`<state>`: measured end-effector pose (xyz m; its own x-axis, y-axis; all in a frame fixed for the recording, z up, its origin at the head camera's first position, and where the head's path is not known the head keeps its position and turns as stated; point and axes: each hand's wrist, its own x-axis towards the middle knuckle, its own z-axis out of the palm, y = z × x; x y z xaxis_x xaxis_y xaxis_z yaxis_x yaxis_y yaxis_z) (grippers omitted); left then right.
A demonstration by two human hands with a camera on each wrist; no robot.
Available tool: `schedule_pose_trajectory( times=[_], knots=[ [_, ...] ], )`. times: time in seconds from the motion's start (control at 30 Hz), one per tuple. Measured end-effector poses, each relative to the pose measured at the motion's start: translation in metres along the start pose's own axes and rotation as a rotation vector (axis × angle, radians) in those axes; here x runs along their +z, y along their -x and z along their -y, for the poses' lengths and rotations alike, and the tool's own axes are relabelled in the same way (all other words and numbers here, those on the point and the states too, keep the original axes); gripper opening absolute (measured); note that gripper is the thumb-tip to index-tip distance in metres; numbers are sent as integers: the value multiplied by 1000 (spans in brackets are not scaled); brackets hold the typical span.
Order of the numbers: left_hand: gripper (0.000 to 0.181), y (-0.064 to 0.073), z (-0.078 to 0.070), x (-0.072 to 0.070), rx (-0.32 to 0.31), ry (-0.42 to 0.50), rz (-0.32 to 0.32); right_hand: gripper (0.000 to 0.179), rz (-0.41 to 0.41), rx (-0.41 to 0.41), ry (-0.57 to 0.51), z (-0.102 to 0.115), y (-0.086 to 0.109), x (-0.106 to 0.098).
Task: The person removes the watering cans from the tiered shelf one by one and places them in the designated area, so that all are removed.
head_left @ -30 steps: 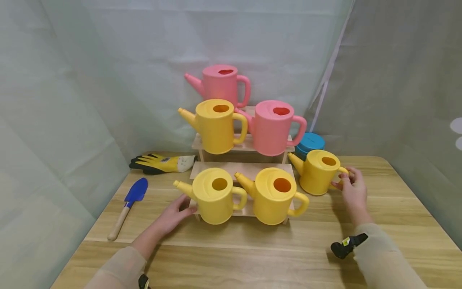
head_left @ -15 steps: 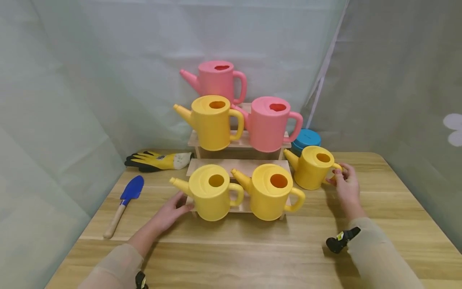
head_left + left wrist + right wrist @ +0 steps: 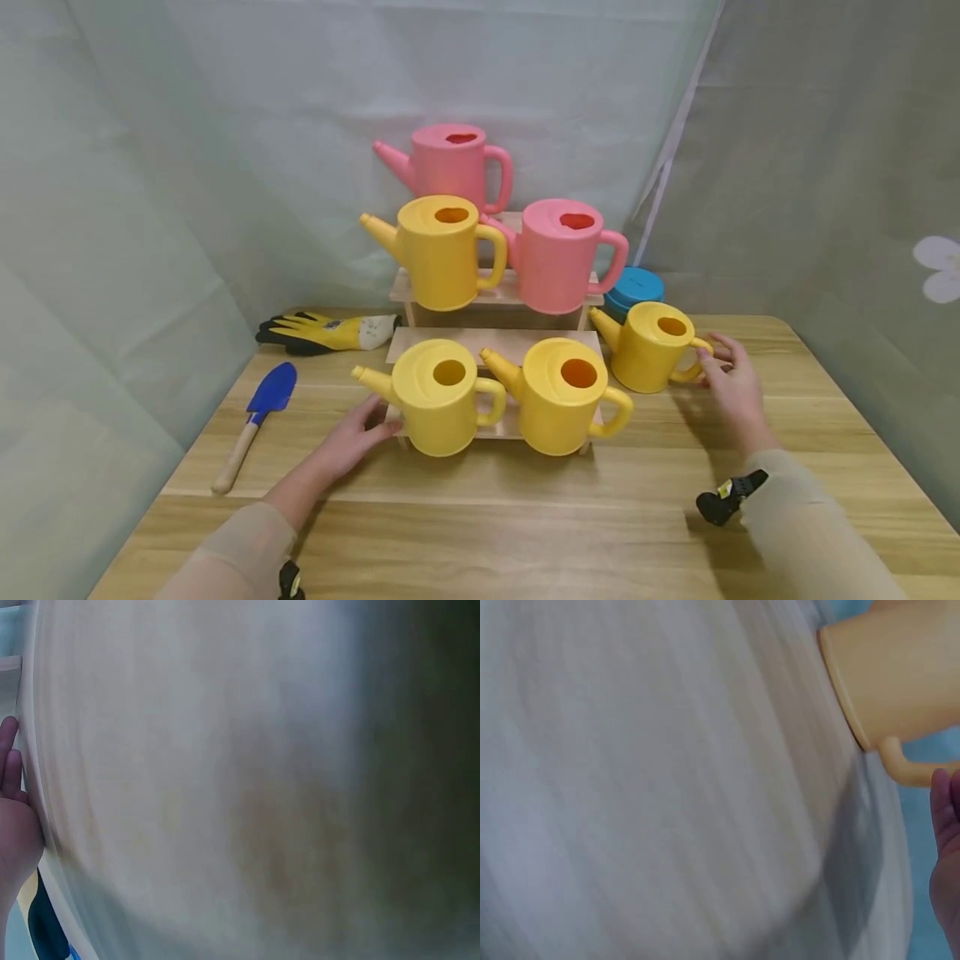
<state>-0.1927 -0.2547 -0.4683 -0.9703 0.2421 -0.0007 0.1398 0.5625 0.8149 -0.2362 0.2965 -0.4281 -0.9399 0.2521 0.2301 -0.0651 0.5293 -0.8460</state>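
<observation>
Right hand (image 3: pixel 737 392) — fingers parted, fingertips at handle (image 3: pixel 911 774) of yellow plastic watering can (image 3: pixel 648 354), not curled round it. Can stood upright on wood-grain table (image 3: pixel 525 533), beside round blue lidded tub (image 3: pixel 636 286). Left hand (image 3: pixel 351 440): fingers extended, thumb apart, touched left end of pale wooden tiered stand (image 3: pixel 495 339). Stand bore two more yellow cans (image 3: pixel 435 417) low, third yellow one (image 3: pixel 438 267) beside pink can (image 3: pixel 558 267) higher, another pink can (image 3: pixel 450 162) topmost. Left — yellow-black glove (image 3: pixel 330 332), blue-bladed trowel (image 3: pixel 272 387).

A yellow watering can (image 3: pixel 643 358) is standing upright on the counter (image 3: pixel 525 525), just right of a tiered wooden stand (image 3: pixel 491 340), its spout (image 3: pixel 604 328) pointing left, its handle (image 3: pixel 686 376) facing right.
</observation>
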Motion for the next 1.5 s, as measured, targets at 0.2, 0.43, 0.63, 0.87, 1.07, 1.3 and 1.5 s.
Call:
schedule_pose_trajectory(
  times=[0.2,0.43,0.63,0.87,1.07,1.3,1.5],
  knots=[
    [62,0,-2,0,-16,-15,-5,58,-29,-26,43,8,-10,-23],
    [59,1,-2,0,-33,-22,-7,60,-51,-36,61,40,-27,-39],
    [63,1,-2,-1,-48,-39,0,66,16,-47,119,78,-46,-39],
    [64,0,2,-1,-23,-40,-3,69,118,-108,117,125,-66,-30],
    [63,1,2,0,-19,-34,-7,68,162,-140,116,160,-81,-20],
    [65,3,-1,3,-53,-15,3,67,201,-154,120,191,-92,-10],
    [64,4,-2,4,-39,-7,-8,68,242,-179,113,213,-96,2]
  ],
)
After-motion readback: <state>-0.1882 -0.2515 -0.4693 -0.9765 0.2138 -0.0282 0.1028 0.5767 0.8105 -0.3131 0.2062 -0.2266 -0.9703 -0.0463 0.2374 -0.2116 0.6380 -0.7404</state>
